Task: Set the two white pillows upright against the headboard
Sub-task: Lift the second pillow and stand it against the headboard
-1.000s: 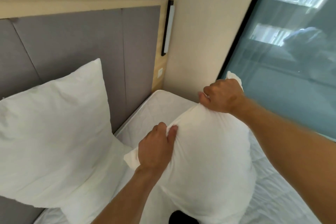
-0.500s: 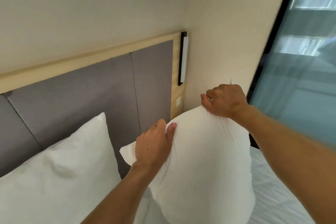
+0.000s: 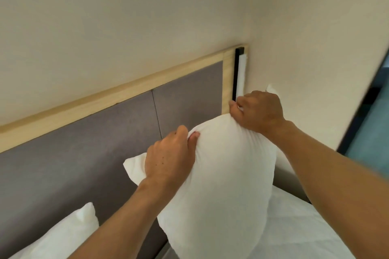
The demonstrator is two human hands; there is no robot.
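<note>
Pillow [image 3: 223,185] hangs upright before our headboard [image 3: 84,143], our left hand [image 3: 168,160] and right hand [image 3: 261,111] both clenching its top edge, second pillow [image 3: 63,235] at seven o'clock

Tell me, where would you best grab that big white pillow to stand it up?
By its top edge, from above, one hand toward each upper corner, as the left hand and right hand do. The held pillow is soft, so hanging lets its bulk drop straight.

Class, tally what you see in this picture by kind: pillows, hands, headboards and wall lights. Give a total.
Pillows: 2, the held pillow and the leaning pillow
Hands: 2, left hand, right hand
Headboards: 1, headboard
Wall lights: 1, wall light
Total: 6
</note>
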